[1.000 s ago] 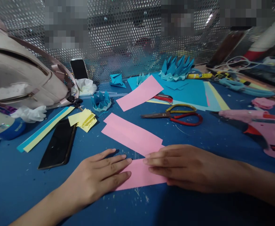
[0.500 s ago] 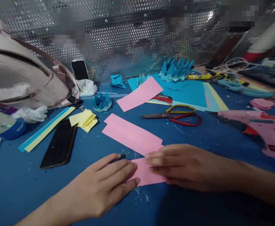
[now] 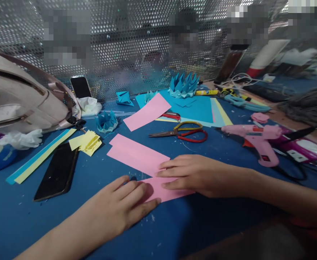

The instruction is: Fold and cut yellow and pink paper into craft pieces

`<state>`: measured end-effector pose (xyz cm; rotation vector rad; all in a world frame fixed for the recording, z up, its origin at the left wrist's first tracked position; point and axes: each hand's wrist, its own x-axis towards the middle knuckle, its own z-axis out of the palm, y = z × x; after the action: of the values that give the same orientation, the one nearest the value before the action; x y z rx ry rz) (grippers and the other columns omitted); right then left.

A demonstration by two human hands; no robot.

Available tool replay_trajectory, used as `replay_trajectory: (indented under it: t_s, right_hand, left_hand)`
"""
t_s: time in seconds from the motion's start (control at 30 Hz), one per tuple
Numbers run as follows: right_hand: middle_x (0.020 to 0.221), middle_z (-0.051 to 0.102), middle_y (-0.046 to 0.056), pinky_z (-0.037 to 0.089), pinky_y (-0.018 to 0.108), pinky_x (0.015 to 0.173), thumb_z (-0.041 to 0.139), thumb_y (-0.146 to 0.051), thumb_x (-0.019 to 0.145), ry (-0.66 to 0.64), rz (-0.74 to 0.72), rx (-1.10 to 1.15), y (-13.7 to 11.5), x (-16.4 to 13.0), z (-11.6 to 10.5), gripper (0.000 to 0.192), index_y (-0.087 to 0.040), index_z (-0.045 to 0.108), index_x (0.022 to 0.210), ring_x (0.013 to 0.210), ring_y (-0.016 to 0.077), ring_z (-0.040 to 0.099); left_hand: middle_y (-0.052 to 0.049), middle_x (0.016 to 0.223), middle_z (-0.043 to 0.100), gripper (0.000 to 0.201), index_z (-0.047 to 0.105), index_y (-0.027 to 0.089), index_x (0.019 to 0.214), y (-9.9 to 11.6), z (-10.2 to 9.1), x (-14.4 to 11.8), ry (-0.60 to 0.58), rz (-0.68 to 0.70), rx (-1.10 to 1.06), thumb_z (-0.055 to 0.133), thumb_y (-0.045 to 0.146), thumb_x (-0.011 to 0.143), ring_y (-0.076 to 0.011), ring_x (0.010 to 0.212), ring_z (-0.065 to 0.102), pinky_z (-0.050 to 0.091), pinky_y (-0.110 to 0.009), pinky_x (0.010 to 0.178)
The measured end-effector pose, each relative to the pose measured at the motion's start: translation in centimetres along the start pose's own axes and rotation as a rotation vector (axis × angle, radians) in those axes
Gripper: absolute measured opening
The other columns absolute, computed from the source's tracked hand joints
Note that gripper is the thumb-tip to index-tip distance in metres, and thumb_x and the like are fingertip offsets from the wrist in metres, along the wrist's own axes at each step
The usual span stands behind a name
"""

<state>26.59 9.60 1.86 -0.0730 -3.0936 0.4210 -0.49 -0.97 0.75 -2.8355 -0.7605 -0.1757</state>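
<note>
A pink paper strip (image 3: 162,189) lies flat on the blue tabletop. My left hand (image 3: 128,204) rests over its left end, fingers bent and thumb stretched along the lower edge. From the right, my right hand (image 3: 193,175) lies on the strip, palm down with its fingers spread. Its upper fingers reach the nearer end of a pair of overlapping pink strips (image 3: 139,153) just behind. Another pink strip (image 3: 147,112) lies farther back. By my left fingers is a small dark object (image 3: 133,178) whose kind I cannot make out.
Scissors (image 3: 178,133) and a pink glue gun (image 3: 256,135) lie to the right. Leftward are a black phone (image 3: 56,173), yellow paper pieces (image 3: 89,142) and a backpack (image 3: 20,94). Folded blue paper pieces (image 3: 184,86) stand near the perforated metal panel (image 3: 125,47).
The camera view has turned right, so most things appear farther left. My right hand has slid over the strip, its fingers now more spread; my left hand stays at the left end.
</note>
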Motion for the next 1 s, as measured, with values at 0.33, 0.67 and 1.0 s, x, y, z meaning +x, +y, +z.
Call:
replay_trajectory:
  t_s: [0.33,0.67,1.0]
  right_hand:
    - [0.146,0.048,0.010,0.036,0.039,0.110,0.041,-0.006,0.091,0.049,0.028,-0.030,-0.7,-1.3,0.7,0.048,-0.014,0.050,0.138,0.137,0.0186,0.040]
    - [0.143,0.051,0.011,0.039,0.039,0.108,0.043,-0.008,0.092,0.104,0.028,-0.011,-0.8,-1.4,0.8,0.043,-0.014,0.055,0.133,0.135,0.0198,0.042]
    - [0.138,0.056,0.010,0.040,0.041,0.104,0.051,-0.016,0.091,0.076,0.060,-0.019,-1.3,-0.6,-0.6,0.035,-0.018,0.062,0.125,0.135,0.0230,0.042]
  left_hand:
    - [-0.008,0.108,0.060,0.049,0.039,0.024,0.145,-0.2,0.7,2.4,-0.125,-0.001,-0.024,0.049,0.016,0.098,-0.0211,0.086,0.054,0.045,-0.035,0.075]
    - [-0.006,0.096,0.062,0.051,0.037,0.026,0.145,1.5,0.5,3.7,-0.153,-0.070,0.042,0.050,0.017,0.097,-0.0222,0.082,0.059,0.048,-0.033,0.067]
    - [-0.016,0.148,0.044,0.056,0.037,0.000,0.143,4.3,1.9,2.2,0.001,-0.083,-0.170,0.041,0.036,0.101,-0.0247,0.134,0.043,0.040,-0.030,0.107]
